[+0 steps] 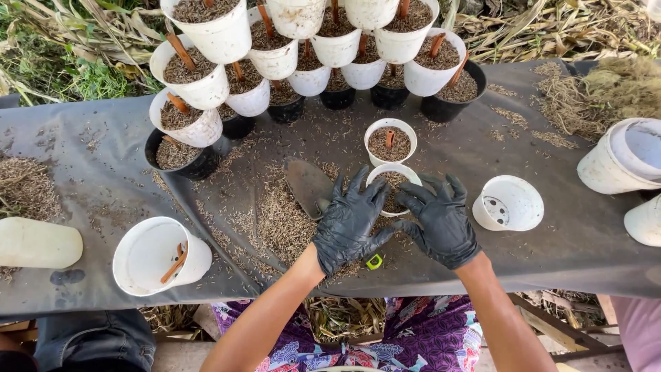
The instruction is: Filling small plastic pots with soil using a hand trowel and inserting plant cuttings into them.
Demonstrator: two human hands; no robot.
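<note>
**Two gloved hands around one filled pot**

The left hand [350, 222] and right hand [441, 220], in glossy black gloves with fingers spread, cup one round white pot [393, 183] of husk at the table's middle. One filled pot [390, 140] stands just behind; one trowel [308, 184] lies left.

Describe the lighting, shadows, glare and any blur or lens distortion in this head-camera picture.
Head view: soft, even daylight with faint shadows only; the white pots at the right edge look slightly overexposed; the black gloves on the left hand and right hand show a mild sheen. The pot between them is sharp, with no motion blur. Wide-angle distortion bows the stacked pots outward at the top.
</note>
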